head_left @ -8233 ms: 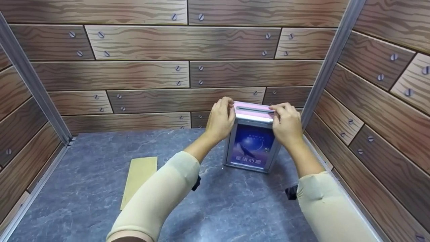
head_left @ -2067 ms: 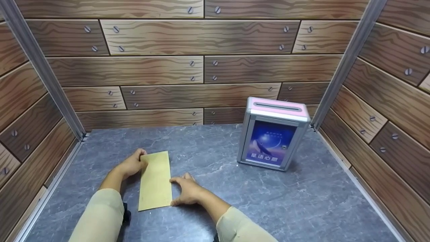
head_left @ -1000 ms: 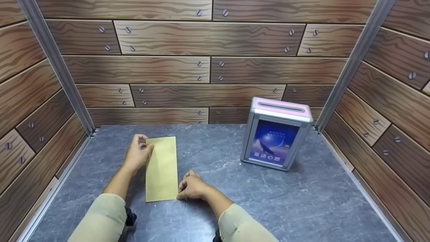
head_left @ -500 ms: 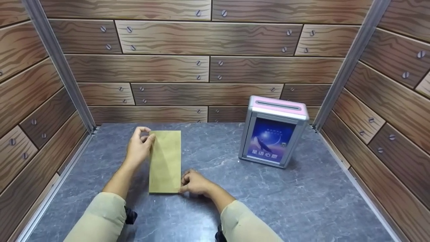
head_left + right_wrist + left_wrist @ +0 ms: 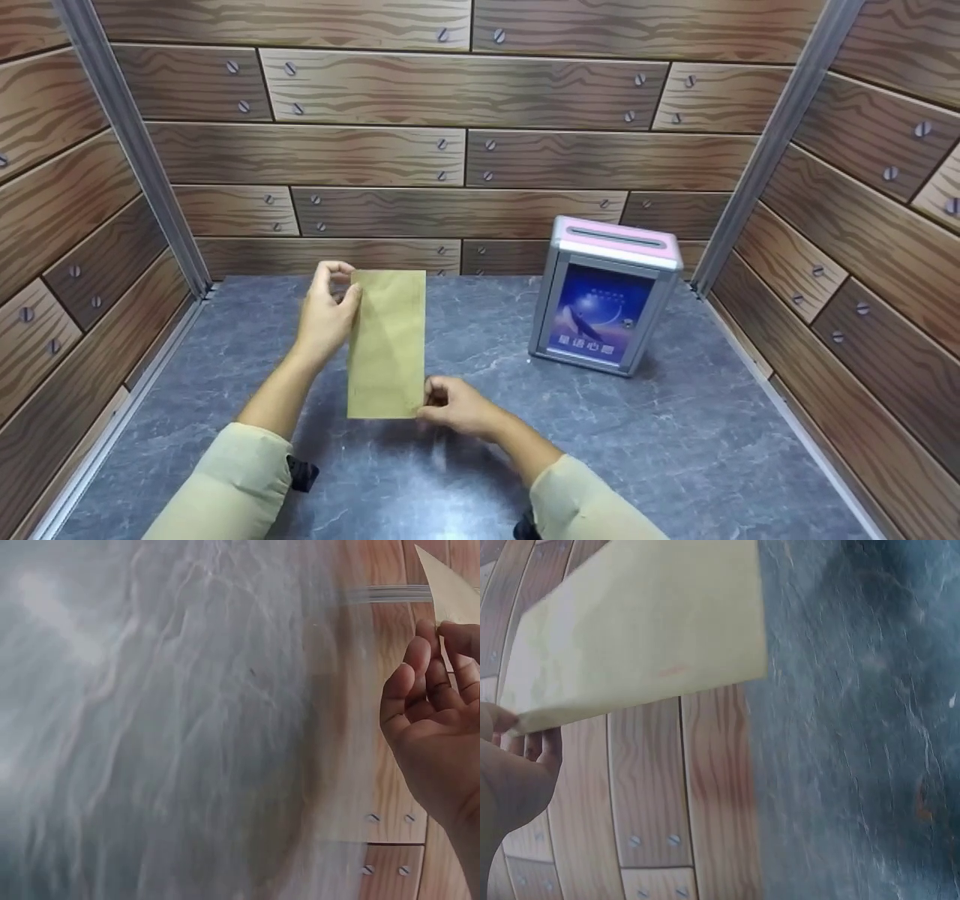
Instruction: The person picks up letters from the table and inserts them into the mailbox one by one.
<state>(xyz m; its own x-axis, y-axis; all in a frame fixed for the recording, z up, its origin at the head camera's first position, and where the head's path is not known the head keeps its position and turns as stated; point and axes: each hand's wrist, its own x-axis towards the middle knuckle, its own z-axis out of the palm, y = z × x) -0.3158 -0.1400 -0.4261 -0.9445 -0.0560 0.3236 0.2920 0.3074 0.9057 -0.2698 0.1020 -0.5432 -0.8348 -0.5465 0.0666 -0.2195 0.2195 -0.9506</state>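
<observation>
A flat, yellow-brown paper envelope (image 5: 386,345) is held up off the table, its broad face toward the head camera. At its upper left edge, my left hand (image 5: 326,315) pinches it between thumb and fingers. My right hand (image 5: 461,407) pinches the lower right corner. In the left wrist view the envelope (image 5: 652,622) spreads above the left hand (image 5: 514,780), with a faint reddish mark on it. From the right wrist, only a corner of the envelope (image 5: 454,589) shows beside the right hand (image 5: 442,712).
A silver-framed box (image 5: 592,319) stands upright at the right back, with a pink top, a long slot (image 5: 616,237) and a lock on its blue front door. The grey marbled table (image 5: 660,457) is bounded by wood-patterned walls (image 5: 375,154).
Both hands first were on the box's top, then moved to the envelope lying on the table. Since then they have lifted it, tilted it more upright and moved it slightly right.
</observation>
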